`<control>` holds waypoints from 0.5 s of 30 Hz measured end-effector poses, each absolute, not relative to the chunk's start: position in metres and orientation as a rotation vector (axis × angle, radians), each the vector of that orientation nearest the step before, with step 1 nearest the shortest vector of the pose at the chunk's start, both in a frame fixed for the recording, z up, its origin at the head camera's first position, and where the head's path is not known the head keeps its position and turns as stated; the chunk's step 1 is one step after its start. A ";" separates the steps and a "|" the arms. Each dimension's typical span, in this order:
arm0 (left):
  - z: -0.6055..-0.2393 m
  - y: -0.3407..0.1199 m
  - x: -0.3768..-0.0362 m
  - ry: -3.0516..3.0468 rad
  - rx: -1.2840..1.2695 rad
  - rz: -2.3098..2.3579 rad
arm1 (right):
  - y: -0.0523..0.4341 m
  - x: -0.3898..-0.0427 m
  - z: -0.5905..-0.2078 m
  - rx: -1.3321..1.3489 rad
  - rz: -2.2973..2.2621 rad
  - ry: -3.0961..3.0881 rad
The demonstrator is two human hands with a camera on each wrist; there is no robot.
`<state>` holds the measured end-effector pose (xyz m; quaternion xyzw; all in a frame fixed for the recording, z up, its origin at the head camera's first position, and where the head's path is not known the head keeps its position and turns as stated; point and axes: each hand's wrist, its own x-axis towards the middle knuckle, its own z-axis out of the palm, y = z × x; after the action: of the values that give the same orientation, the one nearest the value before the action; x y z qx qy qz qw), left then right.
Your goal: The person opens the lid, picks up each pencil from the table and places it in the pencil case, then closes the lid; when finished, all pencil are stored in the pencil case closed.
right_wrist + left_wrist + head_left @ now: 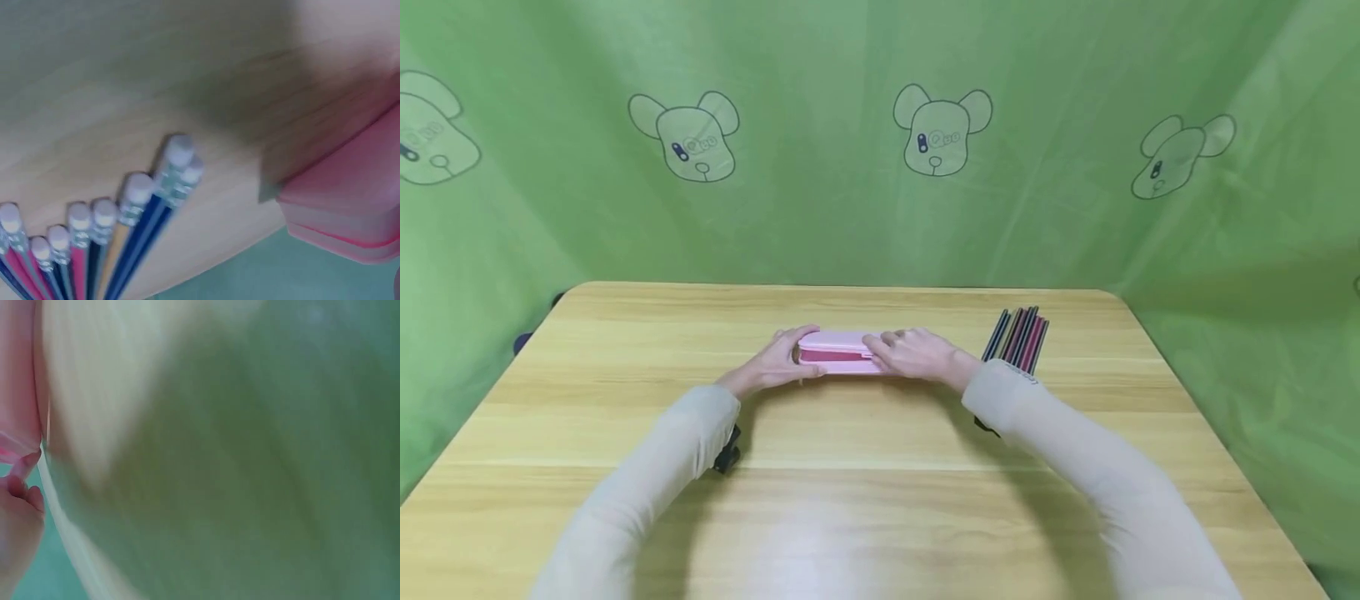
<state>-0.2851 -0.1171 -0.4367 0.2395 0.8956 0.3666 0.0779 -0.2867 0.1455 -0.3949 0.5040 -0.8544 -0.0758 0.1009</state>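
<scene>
The table [880, 517] was seen nearest as bare wood, with 2 sleeved forearms converging over it toward the middle. At mid-table the pink case [838, 352] lay flat, its long axis running left to right across the view, so that each end pointed toward 1 hand. The left hand [772, 364] was curled round the left end, fingers wrapped over the top edge and thumb at the near side. The right hand [917, 353] was laid over the right end, fingers bent down onto the lid near the near-side seam, where a darker pink band was visible between lid and base; whether the lid was slightly raised or merely shadowed could not be told. Both hands were thus closed on the case, 1 per end, and neither was nearer than the other. In the right wrist view the corner of the case was seen resting on the wood, with its 2 shells stacked. Just right of the right wrist, slightly farther back, a bundle of pencils [1019, 338] lay apart from the case, long axis pointing away and eraser ends nearest the person. Behind the table hung a green cloth [880, 208] printed with bear heads.
</scene>
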 end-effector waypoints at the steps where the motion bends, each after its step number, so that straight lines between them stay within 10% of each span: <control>1: -0.436 -0.118 -0.284 2.691 0.725 1.091 | 0.146 -0.286 -0.392 1.476 -0.204 -2.569; 15: -0.442 -0.115 -0.271 2.805 0.708 0.983 | 0.180 -0.292 -0.370 0.957 0.197 -2.838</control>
<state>-0.2711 -0.1151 -0.4420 0.2315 0.9171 0.3216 0.0430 -0.2921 0.1802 -0.3697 0.3181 -0.9432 0.0656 0.0698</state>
